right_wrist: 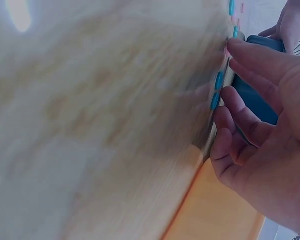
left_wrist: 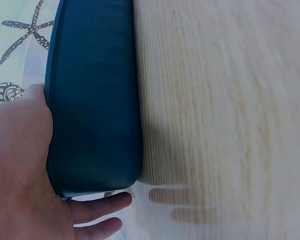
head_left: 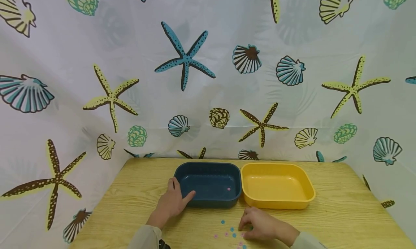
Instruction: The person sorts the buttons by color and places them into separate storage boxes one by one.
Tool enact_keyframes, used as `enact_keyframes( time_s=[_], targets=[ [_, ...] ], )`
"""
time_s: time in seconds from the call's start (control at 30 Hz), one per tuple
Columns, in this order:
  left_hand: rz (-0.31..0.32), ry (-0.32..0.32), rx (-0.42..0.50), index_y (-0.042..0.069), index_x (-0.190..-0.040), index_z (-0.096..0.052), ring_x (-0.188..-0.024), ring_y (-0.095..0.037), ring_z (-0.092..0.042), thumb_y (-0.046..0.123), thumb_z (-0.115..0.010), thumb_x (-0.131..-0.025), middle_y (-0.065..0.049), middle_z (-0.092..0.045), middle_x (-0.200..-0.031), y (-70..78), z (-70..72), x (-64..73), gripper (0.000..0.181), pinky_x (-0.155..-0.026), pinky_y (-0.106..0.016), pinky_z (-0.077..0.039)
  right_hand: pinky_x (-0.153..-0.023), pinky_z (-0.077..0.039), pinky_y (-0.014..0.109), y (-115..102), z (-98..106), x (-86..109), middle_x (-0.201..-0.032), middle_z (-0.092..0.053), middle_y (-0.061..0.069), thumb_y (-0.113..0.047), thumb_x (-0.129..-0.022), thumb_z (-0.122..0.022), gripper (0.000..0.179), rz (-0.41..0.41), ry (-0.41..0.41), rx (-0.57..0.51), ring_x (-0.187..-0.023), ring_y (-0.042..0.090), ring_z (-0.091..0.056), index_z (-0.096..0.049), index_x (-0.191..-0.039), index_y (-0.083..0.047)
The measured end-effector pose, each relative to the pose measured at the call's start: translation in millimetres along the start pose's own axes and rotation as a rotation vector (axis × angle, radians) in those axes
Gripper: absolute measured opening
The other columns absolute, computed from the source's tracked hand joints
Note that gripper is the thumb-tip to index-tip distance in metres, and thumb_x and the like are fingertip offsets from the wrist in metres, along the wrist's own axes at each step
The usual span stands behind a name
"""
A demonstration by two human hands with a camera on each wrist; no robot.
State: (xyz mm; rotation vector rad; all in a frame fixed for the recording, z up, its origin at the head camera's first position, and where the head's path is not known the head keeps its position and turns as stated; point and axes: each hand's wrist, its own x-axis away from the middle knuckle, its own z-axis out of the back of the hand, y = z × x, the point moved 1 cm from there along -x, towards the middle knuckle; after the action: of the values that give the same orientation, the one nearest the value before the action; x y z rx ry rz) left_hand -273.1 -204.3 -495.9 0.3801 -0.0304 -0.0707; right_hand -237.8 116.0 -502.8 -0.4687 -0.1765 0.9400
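Observation:
My left hand [head_left: 172,202] rests at the left end of a dark blue plastic bin [head_left: 214,203]. Its thumb lies over the front rim, and the fingers extend along the end wall, as the left wrist view shows. A pink button [head_left: 229,188] lies inside the bin. My right hand [head_left: 260,223] is low over the table, in front of the yellow bin [head_left: 276,204]. Its thumb and index fingertips are apart, close to a pink button [head_left: 242,234]. Left of them are scattered small round buttons, among them a blue button [head_left: 232,229] and a pink button [head_left: 226,234].
The two bins stand side by side towards the back of the wood-grain table [head_left: 139,180]. Behind and beside the table hangs a white cloth [head_left: 208,97] printed with starfish and shells. More buttons lie near the bottom edge of the head view, including a blue button [head_left: 244,247].

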Motion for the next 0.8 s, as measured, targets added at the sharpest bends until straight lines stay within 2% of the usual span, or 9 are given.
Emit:
enact_keyframes(
  time_s=[0.57,0.8],
  targets=[
    [0.009,-0.012,-0.001,-0.015,-0.145,-0.008,-0.040,-0.017,-0.046,0.063,-0.041,-0.093,-0.033,-0.007,-0.149,0.8,-2.3,-0.6,0.099,-0.039,-0.030,-0.035,-0.077,-0.039,0.021,3.8,-6.4,1.3,-0.089,-0.053,-0.017,-0.019,-0.080,-0.075,0.008,0.021,0.021,-0.011,-0.085,-0.001,-0.046,-0.076,-0.088,-0.018],
    [0.013,-0.021,-0.011,-0.014,-0.145,-0.006,-0.040,-0.016,-0.047,0.070,-0.034,-0.090,-0.033,-0.004,-0.150,-1.1,-3.8,-3.8,0.105,-0.039,-0.030,-0.035,-0.077,-0.039,0.022,5.8,-5.4,0.2,-0.089,-0.054,-0.016,-0.019,-0.081,-0.075,0.007,0.038,0.027,0.003,-0.085,-0.001,-0.047,-0.076,-0.087,-0.019]
  ],
)
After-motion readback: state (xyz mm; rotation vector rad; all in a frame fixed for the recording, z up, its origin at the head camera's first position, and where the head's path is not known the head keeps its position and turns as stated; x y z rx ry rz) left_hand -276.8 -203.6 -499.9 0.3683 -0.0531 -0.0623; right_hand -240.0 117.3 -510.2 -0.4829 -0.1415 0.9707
